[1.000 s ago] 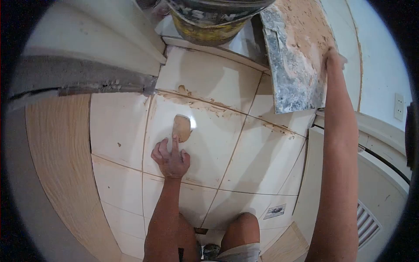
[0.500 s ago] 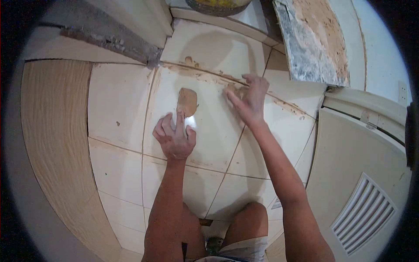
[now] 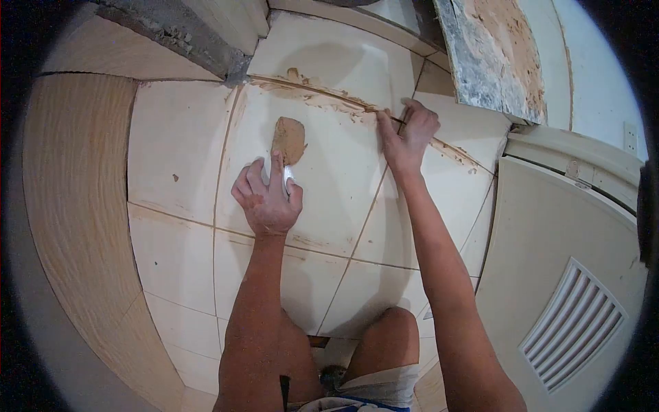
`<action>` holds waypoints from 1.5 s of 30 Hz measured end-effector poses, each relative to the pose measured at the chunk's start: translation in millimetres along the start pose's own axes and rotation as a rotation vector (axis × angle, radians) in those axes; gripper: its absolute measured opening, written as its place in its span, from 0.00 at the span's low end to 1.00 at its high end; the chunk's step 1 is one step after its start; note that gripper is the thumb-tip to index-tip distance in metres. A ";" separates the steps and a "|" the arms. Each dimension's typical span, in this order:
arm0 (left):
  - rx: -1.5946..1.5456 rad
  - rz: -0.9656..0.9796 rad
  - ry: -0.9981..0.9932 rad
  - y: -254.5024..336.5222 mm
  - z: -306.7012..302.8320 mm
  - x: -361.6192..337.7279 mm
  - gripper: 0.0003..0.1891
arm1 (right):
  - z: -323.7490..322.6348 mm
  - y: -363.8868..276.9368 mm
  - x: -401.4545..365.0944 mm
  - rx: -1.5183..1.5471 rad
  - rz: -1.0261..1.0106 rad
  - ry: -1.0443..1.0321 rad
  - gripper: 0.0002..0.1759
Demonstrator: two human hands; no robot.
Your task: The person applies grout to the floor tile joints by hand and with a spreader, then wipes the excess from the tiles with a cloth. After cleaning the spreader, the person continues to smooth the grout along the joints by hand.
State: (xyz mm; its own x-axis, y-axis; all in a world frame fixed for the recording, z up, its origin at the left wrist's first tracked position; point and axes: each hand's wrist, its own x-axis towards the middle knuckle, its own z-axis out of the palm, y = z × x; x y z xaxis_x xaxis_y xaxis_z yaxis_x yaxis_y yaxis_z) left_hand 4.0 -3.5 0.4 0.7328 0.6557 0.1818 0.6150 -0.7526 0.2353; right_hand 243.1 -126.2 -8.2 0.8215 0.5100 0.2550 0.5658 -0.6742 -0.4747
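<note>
While the left hand [image 3: 268,201] is laying its index finger on a tan paste-covered piece [image 3: 290,141] near the floor tile's [image 3: 329,192] upper-left corner, its grip is not showing clearly. At the upper-right corner, the right hand [image 3: 410,134] is pinching a thin dark-edged piece [image 3: 397,120]. Beyond, a board [image 3: 473,77] is bearing tan paste [image 3: 509,58]; a container's base [image 3: 341,2] is showing, contents hidden.

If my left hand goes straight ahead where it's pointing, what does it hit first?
The brown-coated piece, apparently touching your left hand at the index fingertip; exact contact is unclear. Beyond it lies the smeared tile joint.
</note>
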 end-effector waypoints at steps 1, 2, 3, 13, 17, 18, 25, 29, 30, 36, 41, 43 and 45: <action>-0.003 -0.004 -0.001 -0.3 0.5 -0.6 0.32 | 2.3 3.4 -4.9 -0.003 -0.003 -0.003 0.33; -0.007 -0.006 -0.007 -1.2 1.2 -1.5 0.32 | 4.1 6.7 -10.5 0.039 0.046 0.048 0.32; -0.010 -0.006 -0.011 -1.3 1.4 -1.4 0.32 | 2.1 2.8 -11.7 0.081 0.096 0.102 0.32; 0.013 -0.007 0.019 -1.6 4.2 -0.9 0.29 | 21.9 -28.1 -3.4 0.131 0.137 0.078 0.33; 0.021 -0.003 0.020 -1.9 4.2 -1.7 0.29 | 10.1 -8.9 -12.8 -0.010 0.142 0.130 0.34; 0.021 -0.002 0.019 -1.9 4.0 -1.2 0.29 | 7.5 -4.0 -15.3 -0.009 0.209 0.149 0.34; 0.005 0.004 0.034 -1.1 1.6 -0.4 0.30 | -0.2 -7.6 -21.0 0.138 0.190 0.138 0.37; 0.005 0.008 0.040 -1.1 2.9 -0.4 0.30 | 11.2 -33.8 -12.6 0.039 0.260 0.053 0.43; -0.004 0.010 0.053 -1.3 3.3 -0.4 0.29 | 15.0 -35.6 -10.0 -0.018 0.302 0.041 0.46; 0.000 0.015 0.058 -2.0 3.4 -0.3 0.29 | 3.9 -4.5 -13.3 -0.181 0.412 0.081 0.47; 0.014 0.012 0.058 -2.9 4.5 -0.1 0.29 | -3.0 2.0 -13.0 -0.112 0.424 0.072 0.45; 0.003 0.012 0.062 -2.3 4.8 -1.0 0.29 | -6.0 -7.4 -8.1 -0.087 0.386 0.063 0.45; 0.014 0.005 0.049 -2.3 4.4 -1.1 0.30 | -3.4 -20.3 -4.3 -0.043 0.328 0.034 0.44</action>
State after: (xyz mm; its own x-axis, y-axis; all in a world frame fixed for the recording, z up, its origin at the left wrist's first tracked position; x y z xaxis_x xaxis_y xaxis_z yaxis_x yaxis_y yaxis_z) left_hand 3.0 -2.8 -4.6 0.7209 0.6539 0.2297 0.6157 -0.7564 0.2210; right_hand 228.4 -116.5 3.2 0.9620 0.2438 0.1230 0.2723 -0.8219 -0.5003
